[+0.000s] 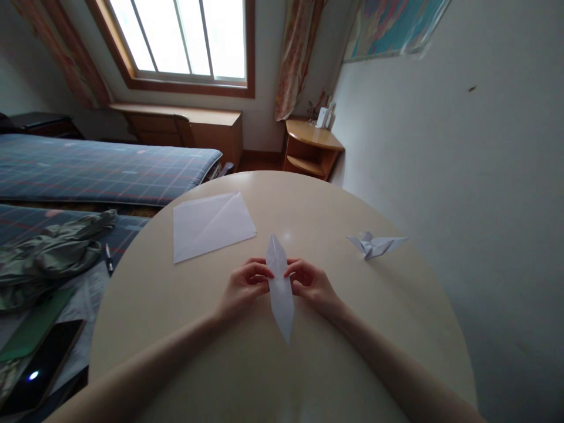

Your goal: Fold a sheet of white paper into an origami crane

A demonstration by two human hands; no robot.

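Note:
A narrow piece of folded white paper (pixel 281 294), pointed at both ends, is held upright-lengthwise over the near middle of the table. My left hand (pixel 247 285) pinches its left edge between thumb and fingers. On the opposite edge, my right hand (pixel 312 283) grips it the same way. Some fingertips are hidden behind the paper. Off to the right stands a folded paper crane (pixel 373 244) with its wings spread. Beyond my left hand lies a stack of white paper sheets (pixel 211 226), the top one showing a diagonal crease.
The round cream table (pixel 352 358) fills the foreground, with a white wall (pixel 396 141) at right. On the left, a bed with a plaid mattress (pixel 110 170) holds crumpled green cloth (pixel 48 252), a pen (pixel 108 258) and a dark phone (pixel 44 364). A corner shelf (pixel 312 134) stands behind.

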